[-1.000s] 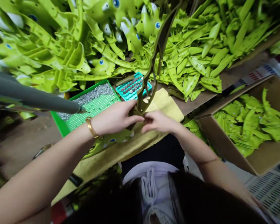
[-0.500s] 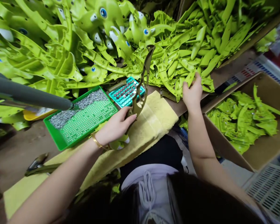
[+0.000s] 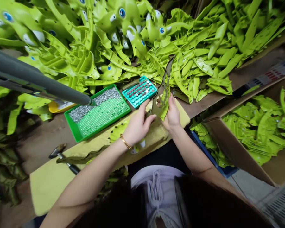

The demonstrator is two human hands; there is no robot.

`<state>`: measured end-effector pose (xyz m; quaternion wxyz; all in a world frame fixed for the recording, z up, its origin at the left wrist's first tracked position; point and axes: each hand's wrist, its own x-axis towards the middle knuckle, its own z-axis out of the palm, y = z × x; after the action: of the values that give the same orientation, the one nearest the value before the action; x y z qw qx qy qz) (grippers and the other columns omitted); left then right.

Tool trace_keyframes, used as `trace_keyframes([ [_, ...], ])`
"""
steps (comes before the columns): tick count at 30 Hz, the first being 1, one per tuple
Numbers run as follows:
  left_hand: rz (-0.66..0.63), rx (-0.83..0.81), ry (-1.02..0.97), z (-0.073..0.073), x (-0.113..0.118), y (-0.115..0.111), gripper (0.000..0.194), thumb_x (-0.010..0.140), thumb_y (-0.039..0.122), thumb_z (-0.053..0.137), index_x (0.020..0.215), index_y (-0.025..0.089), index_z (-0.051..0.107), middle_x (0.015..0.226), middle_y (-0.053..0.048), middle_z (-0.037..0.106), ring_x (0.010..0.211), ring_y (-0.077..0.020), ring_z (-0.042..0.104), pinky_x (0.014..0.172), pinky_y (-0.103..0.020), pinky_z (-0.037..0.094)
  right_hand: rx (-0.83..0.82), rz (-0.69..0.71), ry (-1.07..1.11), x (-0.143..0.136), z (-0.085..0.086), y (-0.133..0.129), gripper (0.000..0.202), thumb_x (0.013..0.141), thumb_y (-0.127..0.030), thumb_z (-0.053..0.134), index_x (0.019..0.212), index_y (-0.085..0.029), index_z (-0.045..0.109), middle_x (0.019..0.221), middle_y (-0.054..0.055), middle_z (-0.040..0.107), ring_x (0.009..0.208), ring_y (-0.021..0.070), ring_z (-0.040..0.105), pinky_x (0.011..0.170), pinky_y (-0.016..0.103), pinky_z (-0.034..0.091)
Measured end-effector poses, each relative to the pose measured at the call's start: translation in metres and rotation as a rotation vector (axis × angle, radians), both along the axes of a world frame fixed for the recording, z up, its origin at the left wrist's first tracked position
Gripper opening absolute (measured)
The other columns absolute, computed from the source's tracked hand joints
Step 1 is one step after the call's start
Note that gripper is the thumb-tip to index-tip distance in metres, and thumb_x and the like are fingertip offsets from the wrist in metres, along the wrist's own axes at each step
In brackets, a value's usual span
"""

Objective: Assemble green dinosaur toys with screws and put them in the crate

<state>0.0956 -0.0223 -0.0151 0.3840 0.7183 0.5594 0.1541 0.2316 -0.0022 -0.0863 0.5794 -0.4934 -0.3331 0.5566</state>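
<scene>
My right hand (image 3: pixel 173 114) grips a narrow lime-green piece (image 3: pixel 165 109) against the dark olive curved frame piece (image 3: pixel 166 76), above the yellow cloth (image 3: pixel 47 180). My left hand (image 3: pixel 139 122), with a gold bangle at the wrist, is at the lower left of these pieces. Its thumb and forefinger are apart, with a gap between the thumb and the pieces. Under my left forearm lies a green dinosaur-like part (image 3: pixel 118 131) with dark studs along its edge. A long olive strip (image 3: pixel 82 158) rests on the cloth, partly over a hammer (image 3: pixel 73 168).
Beyond my hands are a green tray (image 3: pixel 97 118) of screws and a teal tray (image 3: pixel 139 100) of small round discs. Lime-green parts (image 3: pixel 192 50) are heaped behind. A grey pole (image 3: pixel 49 84) reaches in from the left. A cardboard box (image 3: pixel 237 144) of green parts stands at the right.
My right hand has come from the heap to the olive piece, bringing a narrow green piece. My left hand has loosened from the olive piece. The view has shifted, showing more of the left side.
</scene>
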Motion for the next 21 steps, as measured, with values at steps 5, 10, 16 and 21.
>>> trace_keyframes([
  [5, -0.042, 0.030, -0.087, -0.005, -0.003, 0.002, 0.060, 0.093, 0.030, 0.049, 0.149, 0.020, 0.032, 0.133, -0.011, 0.062, 0.116, -0.0236, 0.062, 0.101, -0.040, 0.049, -0.014, 0.061, 0.238, -0.002, 0.011, -0.002, 0.050, 0.085, -0.063, 0.044, 0.123, -0.030, 0.047, 0.135, 0.001, 0.060, 0.114, 0.0172, 0.062, 0.086, 0.036, 0.057],
  [10, -0.093, 0.047, -0.083, -0.010, -0.007, 0.005, 0.060, 0.093, 0.030, 0.048, 0.150, 0.018, 0.034, 0.154, -0.007, 0.039, 0.142, -0.0208, 0.039, 0.119, -0.037, 0.031, -0.053, 0.116, 0.305, 0.001, 0.013, -0.002, 0.048, 0.084, -0.060, 0.050, 0.120, -0.029, 0.051, 0.138, 0.001, 0.058, 0.118, 0.0188, 0.060, 0.087, 0.038, 0.057],
  [16, -0.100, 0.024, -0.048, -0.011, -0.015, 0.007, 0.060, 0.094, 0.034, 0.047, 0.150, 0.019, 0.034, 0.154, -0.005, 0.037, 0.142, -0.0205, 0.038, 0.120, -0.038, 0.029, -0.036, 0.156, 0.024, -0.001, 0.007, -0.018, 0.044, 0.086, -0.057, 0.051, 0.120, -0.029, 0.048, 0.115, 0.002, 0.068, 0.100, 0.0181, 0.066, 0.090, 0.038, 0.056],
  [21, -0.107, 0.148, -0.009, -0.019, -0.014, 0.002, 0.062, 0.094, 0.035, 0.046, 0.152, 0.017, 0.031, 0.149, -0.008, 0.046, 0.135, -0.0222, 0.049, 0.113, -0.037, 0.040, -0.012, 0.217, -0.305, 0.003, 0.001, -0.026, 0.040, 0.084, -0.052, 0.061, 0.111, -0.026, 0.048, 0.081, -0.001, 0.069, 0.072, 0.0167, 0.066, 0.072, 0.034, 0.057],
])
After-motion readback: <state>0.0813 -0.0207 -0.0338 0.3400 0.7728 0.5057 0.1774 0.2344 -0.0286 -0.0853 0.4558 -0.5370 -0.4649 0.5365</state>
